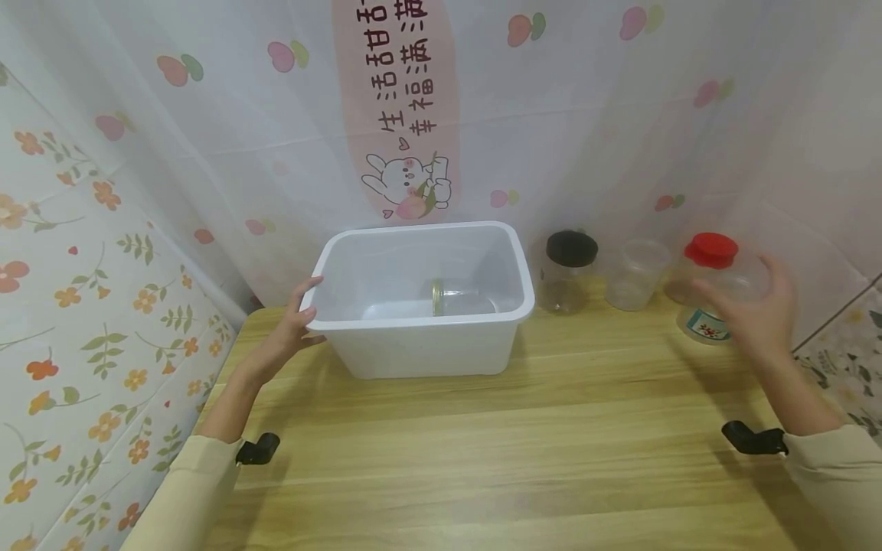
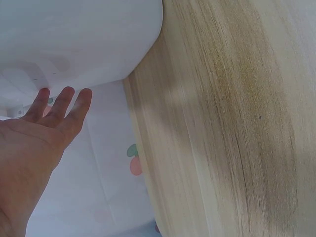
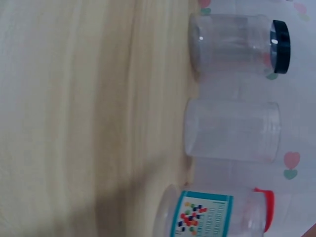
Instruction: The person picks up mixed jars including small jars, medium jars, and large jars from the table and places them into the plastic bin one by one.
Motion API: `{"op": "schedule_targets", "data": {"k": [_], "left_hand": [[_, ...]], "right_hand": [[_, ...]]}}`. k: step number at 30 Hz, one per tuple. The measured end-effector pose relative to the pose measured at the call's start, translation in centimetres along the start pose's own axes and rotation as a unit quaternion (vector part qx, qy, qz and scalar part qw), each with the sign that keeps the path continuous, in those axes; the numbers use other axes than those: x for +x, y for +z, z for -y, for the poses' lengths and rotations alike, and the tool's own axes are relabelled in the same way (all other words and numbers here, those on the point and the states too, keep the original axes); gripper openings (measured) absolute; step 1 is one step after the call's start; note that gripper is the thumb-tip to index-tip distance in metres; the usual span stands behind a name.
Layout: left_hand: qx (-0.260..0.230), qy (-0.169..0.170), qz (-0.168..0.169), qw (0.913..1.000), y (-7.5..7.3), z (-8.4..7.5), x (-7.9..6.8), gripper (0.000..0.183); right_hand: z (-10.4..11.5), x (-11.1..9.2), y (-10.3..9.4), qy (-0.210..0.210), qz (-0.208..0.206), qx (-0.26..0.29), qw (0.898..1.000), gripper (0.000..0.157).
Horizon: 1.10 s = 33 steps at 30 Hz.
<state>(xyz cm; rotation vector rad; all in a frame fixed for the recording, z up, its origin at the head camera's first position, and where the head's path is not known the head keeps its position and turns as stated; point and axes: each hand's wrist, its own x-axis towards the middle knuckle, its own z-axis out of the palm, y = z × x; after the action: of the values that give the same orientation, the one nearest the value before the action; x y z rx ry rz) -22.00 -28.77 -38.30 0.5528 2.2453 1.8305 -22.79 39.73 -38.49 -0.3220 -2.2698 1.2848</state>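
My left hand [image 1: 285, 329] holds the left rim of a white plastic bin [image 1: 420, 348], some fingertips over the edge and others below it; in the left wrist view, straight fingers reach the bin's outer wall [image 2: 98, 34]. Inside the bin a clear jar [image 1: 472, 302] with a yellowish rim lies on its side. At the far right, my right hand [image 1: 761, 314] is spread at a clear jar with a red lid [image 1: 711, 251], thumb in front and fingers behind. This jar's teal-edged label [image 3: 202, 215] shows in the right wrist view, where most of the hand is out of frame.
Between the bin and the red-lidded jar stand a clear jar with a black lid [image 1: 570, 251] and a lidless clear container [image 1: 635, 279]. They line the back of the wooden table [image 1: 482, 459], close to a printed curtain [image 1: 565, 115].
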Motion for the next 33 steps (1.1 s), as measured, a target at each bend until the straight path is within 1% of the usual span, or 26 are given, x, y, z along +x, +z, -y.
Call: {"op": "schedule_targets", "data": {"k": [4, 9, 12, 16, 23, 24, 28, 31, 33], "left_hand": [[0.001, -0.002, -0.002, 1.0, 0.0, 0.0, 0.0, 0.061], [0.002, -0.002, -0.002, 1.0, -0.2, 0.2, 0.0, 0.059], [0.002, -0.002, -0.002, 1.0, -0.2, 0.3, -0.1, 0.059], [-0.001, 0.0, -0.001, 1.0, -0.3, 0.3, 0.0, 0.06], [-0.001, 0.003, 0.001, 1.0, -0.3, 0.3, 0.0, 0.06], [0.0, 0.004, 0.002, 1.0, -0.3, 0.3, 0.0, 0.06], [0.003, 0.004, 0.002, 1.0, -0.4, 0.3, 0.0, 0.06], [0.005, 0.002, 0.003, 1.0, -0.4, 0.3, 0.1, 0.061], [0.006, 0.003, 0.003, 1.0, -0.4, 0.4, 0.1, 0.061]], "right_hand": [[-0.6, -0.1, 0.5, 0.028, -0.006, 0.015, 0.999, 0.103], [-1.1, -0.2, 1.0, 0.089, -0.004, 0.045, 0.995, 0.114], [-1.3, -0.2, 1.3, 0.126, 0.0, 0.072, 0.989, 0.117], [-1.7, -0.2, 1.5, 0.167, -0.011, 0.107, 0.98, 0.117], [-2.7, 0.9, 2.0, 0.207, -0.03, 0.138, 0.968, 0.122], [-2.9, 1.0, 2.1, 0.212, -0.034, 0.145, 0.966, 0.121], [-3.3, 1.4, 2.2, 0.224, -0.045, 0.145, 0.963, 0.114], [-3.6, 1.5, 2.3, 0.238, -0.057, 0.155, 0.957, 0.107], [-3.8, 1.6, 2.2, 0.249, -0.065, 0.169, 0.951, 0.106]]}}
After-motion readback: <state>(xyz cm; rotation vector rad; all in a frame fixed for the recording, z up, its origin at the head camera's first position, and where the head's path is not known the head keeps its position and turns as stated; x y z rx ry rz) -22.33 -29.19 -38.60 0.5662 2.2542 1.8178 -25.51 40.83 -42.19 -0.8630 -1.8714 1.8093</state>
